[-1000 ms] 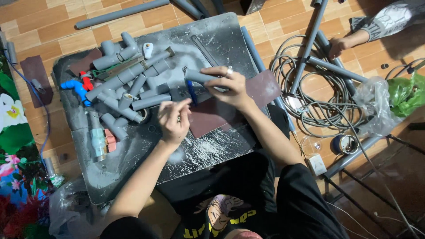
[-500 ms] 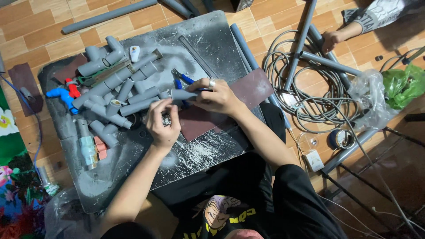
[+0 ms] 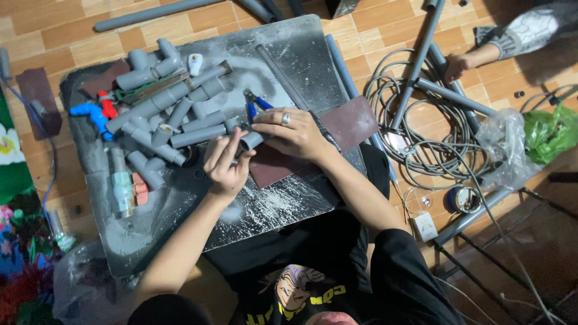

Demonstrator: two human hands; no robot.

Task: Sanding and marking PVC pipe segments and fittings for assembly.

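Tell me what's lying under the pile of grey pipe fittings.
The grey pipe fittings lie on a dark, dust-streaked board, which rests on the tiled floor. The board's surface beneath the pile is covered.

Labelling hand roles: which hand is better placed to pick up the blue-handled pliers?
Right, probably. The right hand lies just below the blue-handled pliers, while the left hand sits lower, fingers at the short grey plastic pipe piece.

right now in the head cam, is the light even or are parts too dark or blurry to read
Head view: uneven light; the dusty grey board and grey pipe fittings are bright and sharp, both hands, left hand and right hand, are crisp, while the lower right floor by the metal frame sinks into shadow; the left edge cloth looks soft.
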